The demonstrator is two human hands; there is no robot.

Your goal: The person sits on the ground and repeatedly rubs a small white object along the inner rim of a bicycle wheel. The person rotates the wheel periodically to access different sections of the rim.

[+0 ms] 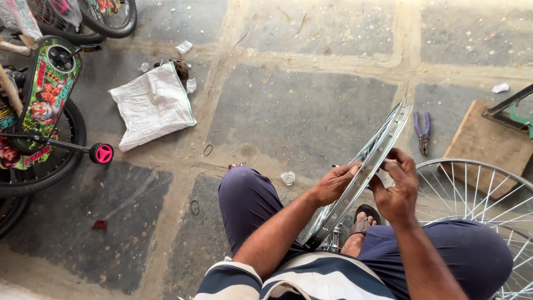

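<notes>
Both hands, left (pixel 335 183) and right (pixel 397 186), fingers curled (not fully closed) around the upright wheel rim (pixel 373 155).

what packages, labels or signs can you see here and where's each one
White woven sack: lies flat on the stone floor, upper left; crumpled rectangle, white with a thin green edge.
Picture panel on the child's bicycle: far left, on the frame; long rounded panel, green border, orange cartoon animal, red lettering.
Small crumpled wrappers: scattered on the floor near the sack; whitish scraps.
No screens in view.
</notes>
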